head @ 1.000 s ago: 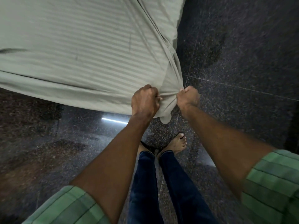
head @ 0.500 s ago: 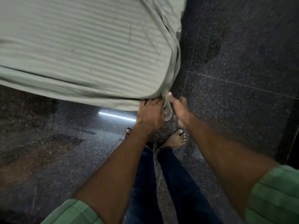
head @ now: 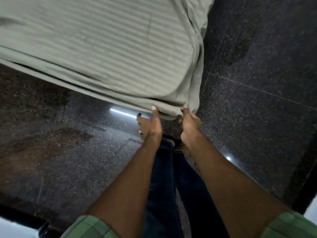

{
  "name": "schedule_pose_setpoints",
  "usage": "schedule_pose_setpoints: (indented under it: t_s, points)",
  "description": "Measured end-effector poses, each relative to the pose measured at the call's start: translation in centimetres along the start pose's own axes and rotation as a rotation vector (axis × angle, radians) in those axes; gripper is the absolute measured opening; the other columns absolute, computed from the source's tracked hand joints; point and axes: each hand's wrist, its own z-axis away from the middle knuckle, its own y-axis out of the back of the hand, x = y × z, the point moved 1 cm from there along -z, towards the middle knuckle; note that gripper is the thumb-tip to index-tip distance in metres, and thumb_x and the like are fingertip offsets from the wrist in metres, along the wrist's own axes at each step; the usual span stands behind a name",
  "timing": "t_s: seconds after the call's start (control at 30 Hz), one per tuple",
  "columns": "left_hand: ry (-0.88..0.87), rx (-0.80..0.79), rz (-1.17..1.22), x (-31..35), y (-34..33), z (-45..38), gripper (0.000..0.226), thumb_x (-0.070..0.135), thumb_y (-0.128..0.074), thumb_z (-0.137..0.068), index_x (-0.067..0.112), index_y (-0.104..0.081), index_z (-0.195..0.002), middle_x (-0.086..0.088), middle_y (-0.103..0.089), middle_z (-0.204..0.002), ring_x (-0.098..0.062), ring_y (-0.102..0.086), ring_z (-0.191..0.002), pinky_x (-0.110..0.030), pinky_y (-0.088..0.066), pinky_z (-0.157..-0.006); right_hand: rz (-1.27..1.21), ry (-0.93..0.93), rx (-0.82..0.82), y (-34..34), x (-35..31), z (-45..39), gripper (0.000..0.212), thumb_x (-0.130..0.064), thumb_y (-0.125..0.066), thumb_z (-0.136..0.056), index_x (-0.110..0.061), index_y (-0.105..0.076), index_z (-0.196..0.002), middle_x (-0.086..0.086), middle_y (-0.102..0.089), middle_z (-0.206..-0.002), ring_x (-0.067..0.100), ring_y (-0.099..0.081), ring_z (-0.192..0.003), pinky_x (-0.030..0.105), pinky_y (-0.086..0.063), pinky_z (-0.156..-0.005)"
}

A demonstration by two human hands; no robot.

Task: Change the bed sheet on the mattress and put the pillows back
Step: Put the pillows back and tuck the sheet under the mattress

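A pale green striped bed sheet (head: 106, 48) covers the mattress, which fills the upper left of the head view. The sheet wraps over the near right corner (head: 187, 93) and hangs down its side. My left hand (head: 151, 126) is at the sheet's lower edge just left of that corner, thumb up on the fabric and fingers curled below. My right hand (head: 189, 123) pinches the sheet's hem under the corner, thumb pressed on the cloth. No pillows are in view.
Dark speckled polished floor (head: 257, 83) surrounds the bed, with light reflections on it. My legs in dark jeans (head: 164, 177) and bare feet stand right below the corner. A dark raised edge (head: 307, 177) runs along the right.
A second ago both fists gripped the bunched sheet corner. They let go, the corner fabric dropped over the mattress, and both hands now hold the sheet's bottom edge lower down.
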Motion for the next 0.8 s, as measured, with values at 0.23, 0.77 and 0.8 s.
schedule_pose_setpoints:
  t_s: [0.23, 0.77, 0.8]
  points:
    - [-0.049, -0.210, 0.097, 1.6, -2.4, 1.9, 0.061, 0.056, -0.053, -0.100, 0.007, -0.055, -0.136, -0.001, -0.059, -0.126, -0.022, -0.057, -0.122, -0.033, -0.046, -0.105, 0.070, 0.041, -0.043, 0.5, -0.7, 0.9, 0.027, -0.044, -0.065, -0.098, -0.019, -0.073, -0.092, 0.007, -0.076, -0.103, 0.026, -0.072, -0.101, 0.045, -0.059, -0.094]
    - [-0.552, 0.431, -0.291, 2.5, -3.6, 6.9, 0.020, 0.032, -0.064, -0.082, 0.013, -0.060, -0.082, -0.005, -0.060, -0.089, -0.026, -0.056, -0.087, -0.040, -0.046, -0.079, 0.360, -0.092, -0.635, 2.4, -6.5, 1.2, 0.043, -0.048, -0.061, -0.097, -0.007, -0.070, -0.088, 0.001, -0.063, -0.055, 0.007, -0.051, -0.041, 0.021, -0.048, -0.043]
    - [-0.541, 0.384, -0.223, 3.2, -4.1, 7.6, 0.016, 0.029, -0.065, -0.082, 0.017, -0.055, -0.081, 0.001, -0.058, -0.083, -0.022, -0.056, -0.080, -0.039, -0.047, -0.074, 0.387, -0.099, -0.696, 3.1, -7.4, 0.8, 0.036, -0.041, -0.065, -0.098, -0.007, -0.071, -0.087, 0.000, -0.059, -0.054, 0.005, -0.046, -0.040, 0.020, -0.044, -0.041]
